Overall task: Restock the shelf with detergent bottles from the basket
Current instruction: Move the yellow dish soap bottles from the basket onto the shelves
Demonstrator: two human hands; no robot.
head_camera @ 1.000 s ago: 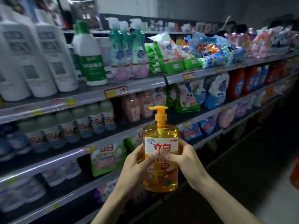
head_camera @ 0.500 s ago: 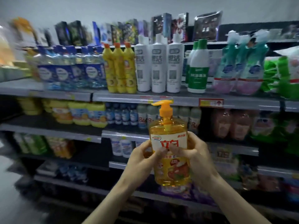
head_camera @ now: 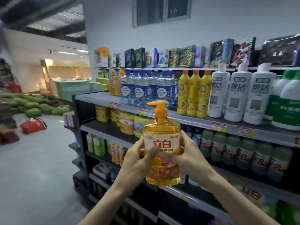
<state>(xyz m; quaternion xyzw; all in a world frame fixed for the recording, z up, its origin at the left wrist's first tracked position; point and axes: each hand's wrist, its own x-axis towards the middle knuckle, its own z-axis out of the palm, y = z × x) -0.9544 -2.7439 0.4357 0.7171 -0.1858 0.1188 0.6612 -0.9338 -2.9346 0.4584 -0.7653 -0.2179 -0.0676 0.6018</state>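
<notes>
Orange pump bottle held up in both hands, facing the detergent shelf

The detergent bottle is upright in mid-air at chest height in front of the shelf, label towards the person and touching no board; the basket is out of sight. The left hand and right hand clasp its waist from either side, fingers curled round the body and both thumbs across the label, forearms reaching up and forward with wrists close together. To place it well, I'd carry it left to the like-coloured orange bottles at the end of the upper board, beside the blue bottles. I'd keep it level so the tall pump clears the board above, set the base down flat on the bare stretch there, and turn the label outward before letting go.
</notes>
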